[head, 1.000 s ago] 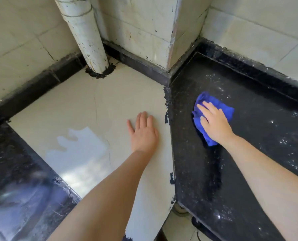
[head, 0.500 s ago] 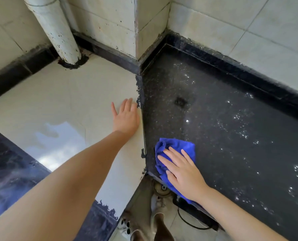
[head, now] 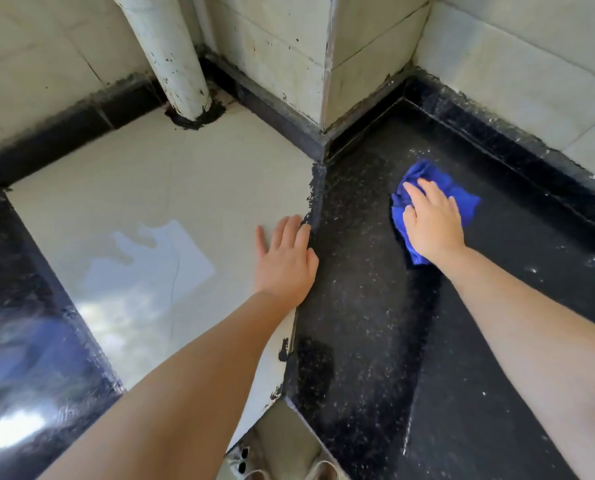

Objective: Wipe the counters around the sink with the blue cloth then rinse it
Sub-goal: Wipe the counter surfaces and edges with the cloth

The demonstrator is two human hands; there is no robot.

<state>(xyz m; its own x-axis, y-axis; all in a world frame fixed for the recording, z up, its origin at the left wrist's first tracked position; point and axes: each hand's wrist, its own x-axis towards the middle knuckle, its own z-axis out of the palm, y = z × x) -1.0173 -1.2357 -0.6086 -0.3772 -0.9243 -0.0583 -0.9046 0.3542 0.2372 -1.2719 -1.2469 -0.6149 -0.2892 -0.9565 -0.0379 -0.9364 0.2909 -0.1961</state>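
A person's right hand [head: 434, 223] presses the bunched blue cloth [head: 438, 188] flat onto the black speckled table [head: 365, 306], near the back corner below the tiled wall [head: 518, 64]; the fingers [head: 419, 194] lie spread and nearly straight over the cloth, pinning it rather than gripping it. The left hand [head: 285, 261] rests empty and open, palm down, on the pale table section [head: 150, 181] right at the rough dark seam between the two surfaces. The risks, as judged from here: with only flat pressure on it, the cloth could slide out from under the palm or bunch further, leaving streaks; the glossy wet patch on the pale section could let the bracing hand slip. A sink is nowhere in view, so where rinsing will happen cannot be told. Most of the cloth's underside and its lower edge are hidden by the hand. The base of the white pipe [head: 171, 60] sits in a dark ring; whether this is sealant or grime is unclear. Shoes at the bottom edge are cut off.
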